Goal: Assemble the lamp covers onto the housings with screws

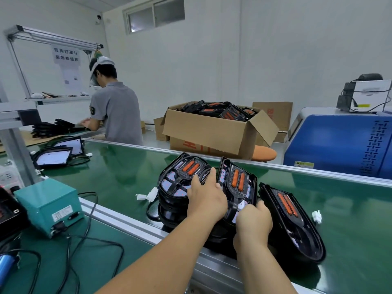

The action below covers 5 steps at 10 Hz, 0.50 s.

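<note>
Gripping: left hand (206,196) clasps black oval orange-striped lamp housing (180,177) atop the left stack; right hand (253,224) clutches middle housing (237,183).
Place: green conveyor belt (127,172).
Progress: seemingly early; fastening not yet begun.

Bright even indoor light, glossy belt (127,172) reflections (wide-angle bending at edges)

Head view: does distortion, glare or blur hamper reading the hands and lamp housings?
Head view: wide-angle bowing curves the conveyor belt edges; head view: the glossy belt mirrors the room, but no glare hides the work; head view: even light, soft shadows; the rightmost lamp housing smears slightly, while the left hand and right hand are sharp.
</note>
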{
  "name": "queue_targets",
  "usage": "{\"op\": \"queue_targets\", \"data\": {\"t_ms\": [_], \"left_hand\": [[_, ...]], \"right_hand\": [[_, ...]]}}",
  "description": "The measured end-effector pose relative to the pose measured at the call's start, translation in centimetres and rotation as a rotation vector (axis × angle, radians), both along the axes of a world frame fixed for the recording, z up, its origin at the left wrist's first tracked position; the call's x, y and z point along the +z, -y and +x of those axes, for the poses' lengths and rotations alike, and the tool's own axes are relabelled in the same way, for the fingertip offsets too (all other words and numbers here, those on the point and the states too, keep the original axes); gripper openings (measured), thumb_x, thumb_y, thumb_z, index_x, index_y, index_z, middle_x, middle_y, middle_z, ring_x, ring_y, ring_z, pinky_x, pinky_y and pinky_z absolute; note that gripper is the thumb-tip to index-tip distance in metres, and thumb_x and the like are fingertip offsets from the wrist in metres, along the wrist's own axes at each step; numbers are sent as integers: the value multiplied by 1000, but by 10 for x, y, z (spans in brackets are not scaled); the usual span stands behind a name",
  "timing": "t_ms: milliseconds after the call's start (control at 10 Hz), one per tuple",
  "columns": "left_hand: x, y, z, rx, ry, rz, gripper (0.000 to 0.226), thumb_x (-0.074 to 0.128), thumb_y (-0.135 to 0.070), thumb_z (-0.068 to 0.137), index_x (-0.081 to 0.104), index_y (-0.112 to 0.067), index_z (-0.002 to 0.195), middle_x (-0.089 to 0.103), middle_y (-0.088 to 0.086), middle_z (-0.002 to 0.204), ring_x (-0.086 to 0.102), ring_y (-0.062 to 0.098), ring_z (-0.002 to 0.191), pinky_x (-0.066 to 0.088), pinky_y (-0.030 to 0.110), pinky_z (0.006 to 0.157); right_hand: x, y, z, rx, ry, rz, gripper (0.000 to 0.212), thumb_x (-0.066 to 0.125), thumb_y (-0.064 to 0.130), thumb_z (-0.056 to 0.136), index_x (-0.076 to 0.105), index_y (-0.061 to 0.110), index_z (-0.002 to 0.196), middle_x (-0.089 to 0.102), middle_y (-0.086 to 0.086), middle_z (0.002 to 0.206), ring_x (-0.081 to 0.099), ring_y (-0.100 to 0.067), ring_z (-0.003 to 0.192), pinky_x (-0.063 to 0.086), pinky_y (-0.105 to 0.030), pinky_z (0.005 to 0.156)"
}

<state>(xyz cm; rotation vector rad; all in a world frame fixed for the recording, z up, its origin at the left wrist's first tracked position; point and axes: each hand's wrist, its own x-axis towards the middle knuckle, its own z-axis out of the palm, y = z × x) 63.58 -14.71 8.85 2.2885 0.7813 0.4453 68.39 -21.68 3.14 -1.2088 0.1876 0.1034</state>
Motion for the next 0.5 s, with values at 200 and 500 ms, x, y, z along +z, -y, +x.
{"op": "queue_targets", "data": {"t_ms": [200,500], "left_hand": [[-12,-5,6,-35,-72,194,52,24,-36,106,8,-44,155,-10,-3,167,-12,18,153,6,51,118],[-15,-9,9,-63,-85,265,51,18,-45,106,6,-44,156,-4,-7,167,-15,17,153,-5,57,117]], "right_hand": [[-2,-5,-27,-41,340,-344,45,38,10,103,41,-3,146,25,-8,162,21,-18,150,11,-31,122],[3,-7,-12,-44,392,-429,47,37,17,105,36,2,150,27,-7,162,19,-17,151,11,-38,124]]}}
